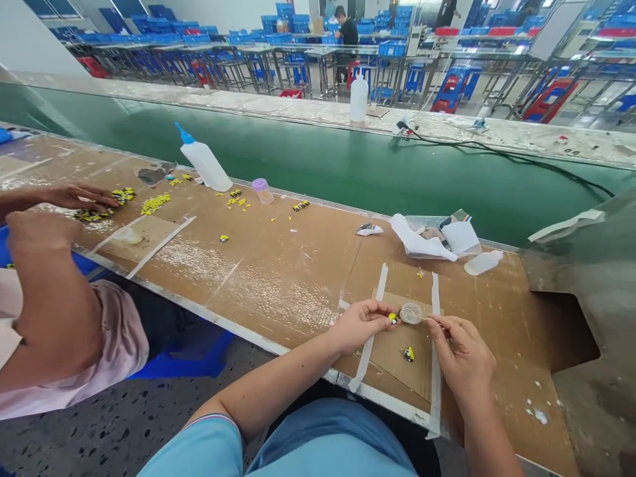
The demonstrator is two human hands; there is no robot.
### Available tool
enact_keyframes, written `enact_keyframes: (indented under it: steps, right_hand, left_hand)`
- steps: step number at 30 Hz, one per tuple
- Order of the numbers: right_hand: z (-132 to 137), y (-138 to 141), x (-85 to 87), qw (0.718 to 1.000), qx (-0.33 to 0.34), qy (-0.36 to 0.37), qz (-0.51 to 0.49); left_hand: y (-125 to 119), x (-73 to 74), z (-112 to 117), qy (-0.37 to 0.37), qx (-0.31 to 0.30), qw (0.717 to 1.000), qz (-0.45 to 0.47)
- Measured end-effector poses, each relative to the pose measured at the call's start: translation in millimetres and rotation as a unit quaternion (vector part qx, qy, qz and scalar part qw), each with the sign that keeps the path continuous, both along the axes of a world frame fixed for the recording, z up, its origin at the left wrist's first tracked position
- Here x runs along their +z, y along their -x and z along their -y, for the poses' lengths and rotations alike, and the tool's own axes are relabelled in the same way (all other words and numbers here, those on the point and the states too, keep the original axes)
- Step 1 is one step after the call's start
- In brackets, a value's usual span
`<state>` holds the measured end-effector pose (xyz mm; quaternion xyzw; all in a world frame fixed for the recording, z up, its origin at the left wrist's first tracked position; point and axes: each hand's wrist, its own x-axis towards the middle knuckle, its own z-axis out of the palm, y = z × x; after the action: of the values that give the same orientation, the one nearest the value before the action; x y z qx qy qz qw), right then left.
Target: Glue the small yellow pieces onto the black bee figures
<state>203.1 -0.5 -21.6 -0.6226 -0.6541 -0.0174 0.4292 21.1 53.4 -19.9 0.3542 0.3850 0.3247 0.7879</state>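
Small yellow-and-black piece (392, 318) being held beside a clear round dish (411, 313)

The left hand (364, 324) is pinching the piece between thumb and fingertips, the fingers closing narrowly on it, probably because so small a part is leaving room for little more than a tip grip. It is sitting just left of the dish, over a cardboard pad (397, 368). The right hand (464, 354) is gripping a thin stick (425, 319) from the opposite side, its fingers closing around the outer end, which is seemingly leaving the tip free at the dish; whether that tip is touching the dish's contents, I cannot tell.

Two tape strips (435, 358) are running along the pad's sides, likely keeping it from sliding on the desk (278, 291). A second yellow-and-black piece (408, 354) is lying on the pad, nearer the body, perhaps to be staying within easy reach.

Beyond the pad, a small white bottle (483, 263) is lying near crumpled white wrapping (422, 240), apparently out of the hands' way. Far left, a co-worker's hands (82, 196) are working among similar pieces (124, 195).
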Motion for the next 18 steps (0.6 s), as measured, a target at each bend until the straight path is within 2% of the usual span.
enact_keyframes:
  steps: [4,11,18]
  right_hand:
    - [-1.5,0.2,-1.5,0.999,0.013,-0.029,0.036]
    - [5.7,3.0,7.5,0.997,-0.056,-0.044,-0.024]
    - [10.1,12.1,11.3,0.999,0.002,-0.040,-0.026]
  left_hand:
    - [2.5,-4.0,0.9,0.016,0.002,1.000,0.018]
    - [1.5,-5.6,0.0,0.031,0.001,0.999,0.033]
    - [0.9,-1.9,0.2,0.043,0.011,0.999,0.032]
